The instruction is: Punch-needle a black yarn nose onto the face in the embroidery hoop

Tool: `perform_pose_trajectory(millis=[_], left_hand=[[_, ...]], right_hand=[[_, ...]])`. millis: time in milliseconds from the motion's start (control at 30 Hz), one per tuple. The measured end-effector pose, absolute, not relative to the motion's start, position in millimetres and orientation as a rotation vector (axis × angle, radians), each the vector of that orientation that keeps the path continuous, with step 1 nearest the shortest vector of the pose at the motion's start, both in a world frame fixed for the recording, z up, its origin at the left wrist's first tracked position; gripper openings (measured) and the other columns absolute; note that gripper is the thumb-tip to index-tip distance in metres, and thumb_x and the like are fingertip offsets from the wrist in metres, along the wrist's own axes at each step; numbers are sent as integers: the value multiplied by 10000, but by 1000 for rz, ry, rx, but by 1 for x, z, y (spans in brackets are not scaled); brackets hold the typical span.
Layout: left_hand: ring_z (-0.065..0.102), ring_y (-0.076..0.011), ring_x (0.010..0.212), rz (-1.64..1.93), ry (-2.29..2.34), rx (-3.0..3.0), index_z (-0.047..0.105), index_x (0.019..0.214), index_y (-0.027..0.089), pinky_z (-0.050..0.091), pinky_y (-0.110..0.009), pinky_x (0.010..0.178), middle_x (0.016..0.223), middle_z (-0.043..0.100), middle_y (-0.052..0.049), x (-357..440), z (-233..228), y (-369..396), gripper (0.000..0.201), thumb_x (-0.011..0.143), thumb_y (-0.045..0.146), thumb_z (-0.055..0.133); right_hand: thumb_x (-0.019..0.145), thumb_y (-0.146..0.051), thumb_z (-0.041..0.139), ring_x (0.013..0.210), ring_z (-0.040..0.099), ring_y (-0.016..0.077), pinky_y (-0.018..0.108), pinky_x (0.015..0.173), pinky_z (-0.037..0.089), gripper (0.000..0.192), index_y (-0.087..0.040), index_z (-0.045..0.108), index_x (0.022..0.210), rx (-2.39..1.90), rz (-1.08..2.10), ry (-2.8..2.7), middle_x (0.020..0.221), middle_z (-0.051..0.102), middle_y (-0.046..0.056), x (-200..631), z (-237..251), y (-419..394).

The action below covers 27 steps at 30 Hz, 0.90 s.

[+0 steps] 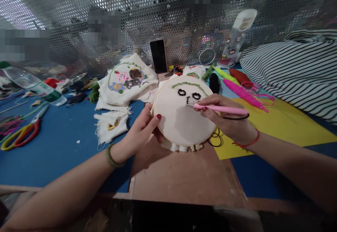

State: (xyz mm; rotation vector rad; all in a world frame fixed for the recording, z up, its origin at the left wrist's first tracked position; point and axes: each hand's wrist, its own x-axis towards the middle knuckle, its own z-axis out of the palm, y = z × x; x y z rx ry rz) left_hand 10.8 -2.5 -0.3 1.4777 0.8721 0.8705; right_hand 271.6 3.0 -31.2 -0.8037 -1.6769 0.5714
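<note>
My left hand [147,123] grips the left rim of a round embroidery hoop [181,126], thumb in front and fingers behind. White cloth is stretched in the hoop, with two black looped eyes, a short black line below them and a green curve above. In my right hand [223,114] is a pink punch needle [226,109], held like a pen. Its metal tip meets the cloth at the lower end of the black line. Black yarn [216,139] hangs in loops at the hoop's lower right.
Behind the hoop are embroidered cloths [126,79] and an upright phone [159,56]. Scissors [27,131] and a plastic bottle [34,86] lie left. To the right are pink yarn [244,95], yellow paper [284,123] and striped fabric [292,66]. A perforated metal screen [179,24] closes off the back.
</note>
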Motion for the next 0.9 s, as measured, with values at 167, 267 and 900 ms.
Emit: perform_pose_trajectory(millis=[167,267,900], left_hand=[[618,-78,490,879,870,1450,441,1152,190,593,-206,468,802,619,27,9,0,0,360,963,439,620],[619,-84,499,890,867,1448,448,1144,189,596,-211,471,773,611,34,7,-2,1,338,967,422,617],[627,-93,471,883,801,1521,401,1206,191,573,-198,455,734,637,32,10,5,-5,435,964,482,615]], right_hand=[[944,-420,657,911,735,257,462,816,624,110,-367,723,1015,-796,644,-1635,946,770,49,272,-26,1],[940,-426,663,912,739,258,466,812,625,108,-386,733,1013,-793,647,-1647,951,770,41,272,-25,1],[943,-266,642,989,727,247,449,859,599,216,-341,736,1121,-763,415,-1898,1066,783,48,267,-27,3]])
